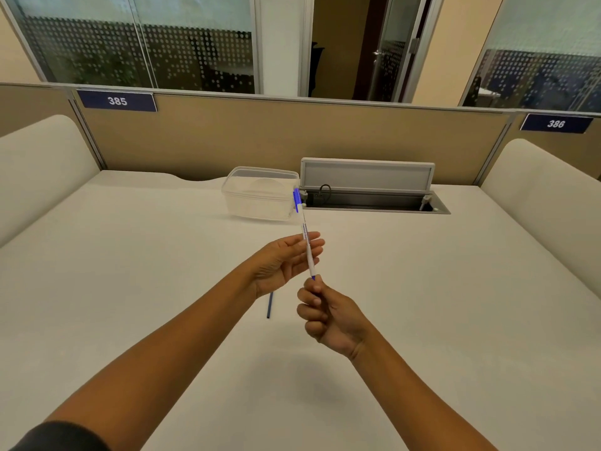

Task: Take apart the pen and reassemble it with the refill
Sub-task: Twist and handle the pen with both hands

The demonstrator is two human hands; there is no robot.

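A white pen (307,245) with a blue cap end points up and away from me above the desk. My right hand (328,317) pinches its lower blue tip between thumb and fingers. My left hand (283,262) is beside the barrel, palm turned toward it with fingers spread; the fingertips sit behind the barrel, and I cannot tell whether they touch it. A thin dark blue refill (269,305) lies on the white desk (130,288) below my left wrist, partly hidden by it.
A clear plastic container (260,193) stands at the back of the desk, behind the pen's cap. To its right is an open cable hatch (370,196) with a raised grey lid. Beige partition panels close the back and both sides.
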